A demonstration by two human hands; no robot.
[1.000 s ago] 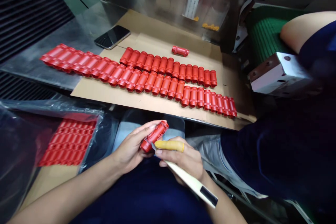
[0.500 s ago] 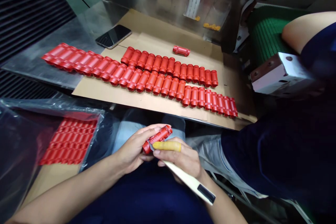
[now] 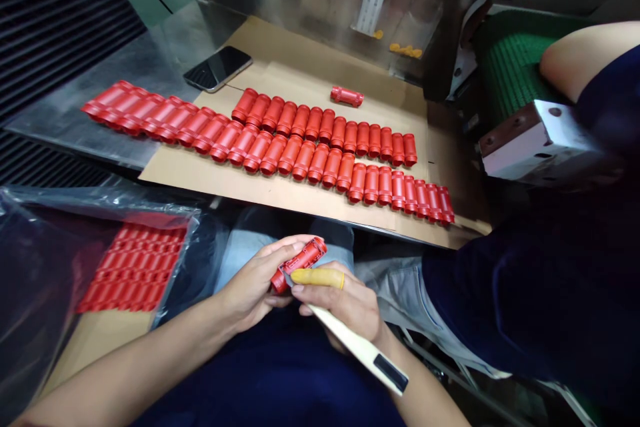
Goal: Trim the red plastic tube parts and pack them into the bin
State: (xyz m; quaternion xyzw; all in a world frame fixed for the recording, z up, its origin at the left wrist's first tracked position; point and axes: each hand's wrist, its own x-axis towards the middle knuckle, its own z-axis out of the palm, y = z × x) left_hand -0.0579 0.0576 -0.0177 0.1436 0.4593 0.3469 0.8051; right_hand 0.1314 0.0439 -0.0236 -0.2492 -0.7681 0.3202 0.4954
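A red plastic tube with cut-out patterns along its side lies tilted in my left hand, whose fingers are wrapped round it above my lap. In my right hand is a knife with a long cream handle and a dark patch near its end. The small blade meets the near end of the tube. A yellow finger cot covers my right index finger, which rests over the blade. My palm hides part of the tube's lower side.
Rows of red tubes stand on cardboard, with one loose tube behind. A phone lies at the back left. Lower left, a plastic-lined box holds more tubes. A person sits close on the right, by a green conveyor belt.
Hardly anything differs. The view has shifted very slightly, and both hands keep the tube and knife in nearly the same position.
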